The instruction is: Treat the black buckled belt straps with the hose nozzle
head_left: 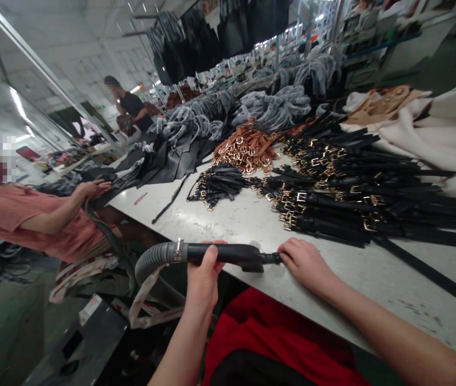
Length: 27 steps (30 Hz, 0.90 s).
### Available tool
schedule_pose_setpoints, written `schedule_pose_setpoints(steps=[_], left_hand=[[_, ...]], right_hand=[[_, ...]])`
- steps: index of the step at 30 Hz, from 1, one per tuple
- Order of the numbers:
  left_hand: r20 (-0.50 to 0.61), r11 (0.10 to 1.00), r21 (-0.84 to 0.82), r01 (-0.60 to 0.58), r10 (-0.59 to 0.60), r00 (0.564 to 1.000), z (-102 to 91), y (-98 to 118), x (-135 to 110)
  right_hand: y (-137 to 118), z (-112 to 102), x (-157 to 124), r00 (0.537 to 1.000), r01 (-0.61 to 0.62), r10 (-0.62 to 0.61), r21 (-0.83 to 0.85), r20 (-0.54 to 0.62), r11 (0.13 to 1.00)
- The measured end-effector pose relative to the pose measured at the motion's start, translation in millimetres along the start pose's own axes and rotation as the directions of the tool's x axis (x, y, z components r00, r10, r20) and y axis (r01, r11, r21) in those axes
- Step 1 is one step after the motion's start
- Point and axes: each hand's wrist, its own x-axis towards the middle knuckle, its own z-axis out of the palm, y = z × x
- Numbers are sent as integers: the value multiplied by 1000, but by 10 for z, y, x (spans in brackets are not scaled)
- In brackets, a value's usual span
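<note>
My left hand [206,276] is wrapped round a black hose nozzle [228,252], thumb on top. A grey corrugated hose [153,262] is clamped to its rear end and bends down past the table edge. In the fingers of my right hand [302,262] is the end of a short black strap [270,258], which lies at the nozzle's mouth. Just beyond my hands are a small bunch of black buckle straps [228,182] and a large pile of black straps with gold buckles [332,198]. Brown buckle straps [247,145] lie behind them.
The white table [163,206] carries grey-edged strips [274,104] at the back and pale fabric [445,123] at the right. A co-worker in a pink shirt [38,220] works at the left. A dark box-shaped machine [87,338] stands below on the left.
</note>
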Motion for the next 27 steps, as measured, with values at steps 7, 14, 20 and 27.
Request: schedule_pose_setpoints(steps=[7, 14, 20, 27], left_hand=[[71, 999, -29, 42, -40, 997, 116, -110, -91], [-93, 996, -84, -22, 14, 996, -398, 224, -98], [-76, 991, -132, 14, -25, 997, -541, 313, -295], [-33, 989, -136, 63, -69, 997, -231, -2, -286]], right_hand=[[4, -6, -10, 1000, -1, 1, -22, -15, 1000], [-66, -78, -39, 999, 23, -23, -15, -43, 1000], [-99, -144, -235, 993, 121, -121, -44, 1, 992], [-73, -156, -333, 994, 85, -91, 110, 54, 990]])
